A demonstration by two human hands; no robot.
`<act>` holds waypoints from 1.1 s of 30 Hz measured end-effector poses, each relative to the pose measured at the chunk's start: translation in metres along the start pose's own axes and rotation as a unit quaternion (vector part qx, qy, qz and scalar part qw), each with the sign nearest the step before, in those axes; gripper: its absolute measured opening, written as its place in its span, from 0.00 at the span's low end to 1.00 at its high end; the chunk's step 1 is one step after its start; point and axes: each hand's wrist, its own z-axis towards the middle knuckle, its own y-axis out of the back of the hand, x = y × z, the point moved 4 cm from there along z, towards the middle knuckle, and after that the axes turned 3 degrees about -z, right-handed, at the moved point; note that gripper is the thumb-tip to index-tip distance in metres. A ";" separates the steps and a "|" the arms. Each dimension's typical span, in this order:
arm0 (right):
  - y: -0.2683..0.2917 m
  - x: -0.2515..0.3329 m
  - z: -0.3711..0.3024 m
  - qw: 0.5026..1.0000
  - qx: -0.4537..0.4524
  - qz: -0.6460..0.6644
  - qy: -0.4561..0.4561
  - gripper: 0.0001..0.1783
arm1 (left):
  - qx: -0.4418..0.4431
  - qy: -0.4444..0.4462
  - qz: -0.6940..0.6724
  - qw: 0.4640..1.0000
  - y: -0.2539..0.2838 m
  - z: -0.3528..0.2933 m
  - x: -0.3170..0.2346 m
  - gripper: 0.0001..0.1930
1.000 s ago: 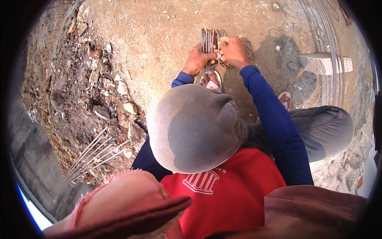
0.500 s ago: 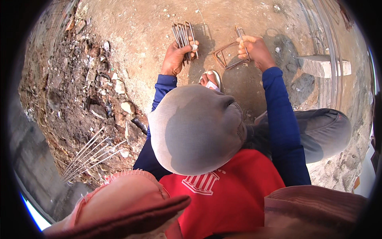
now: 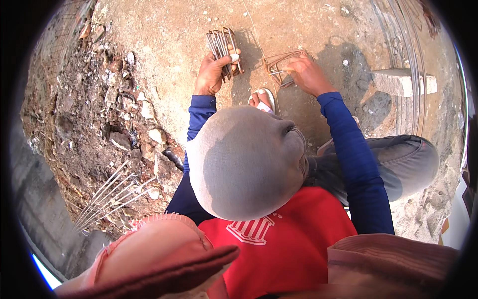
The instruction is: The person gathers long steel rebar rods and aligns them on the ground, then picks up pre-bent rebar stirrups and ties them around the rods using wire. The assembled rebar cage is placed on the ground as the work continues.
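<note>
My left hand (image 3: 213, 71) is closed around a bundle of rusty rebar stirrups (image 3: 219, 47), bent steel rods held upright side by side, the thumb pressed across them. To the right, my right hand (image 3: 305, 74) has its fingers closed on a rebar stirrup (image 3: 280, 73), one side of which points left from the fingertips. More rectangular stirrup sides (image 3: 279, 56) show just beyond these fingers. Whether they are held too or rest on the ground, I cannot tell. The palm and part of the fingers hide the near end.
A thin line (image 3: 253, 27) runs over the dirt ground between my hands. Broken rubble (image 3: 119, 99) lies left, with several rods (image 3: 107, 197) sticking out below it. A pale block (image 3: 403, 82) and long bars (image 3: 417, 45) are at right. My sandalled foot (image 3: 262, 99) is near centre.
My right hand has lowered and tilted left, swinging its stirrup from upright to nearly level, over the other stirrup sides. My left hand has shifted slightly left with its bundle.
</note>
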 end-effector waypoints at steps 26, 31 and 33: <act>-0.060 0.011 -0.052 0.472 -0.280 0.652 -0.523 0.18 | 0.058 0.048 0.018 0.997 -0.044 0.008 0.013 0.16; -0.071 0.015 -0.056 0.462 -0.215 0.687 -0.518 0.21 | 0.064 0.060 0.036 0.995 -0.052 0.009 0.018 0.16; -0.071 0.019 -0.062 0.526 -0.158 0.608 -0.573 0.21 | 0.076 0.061 0.049 0.994 -0.056 0.008 0.017 0.16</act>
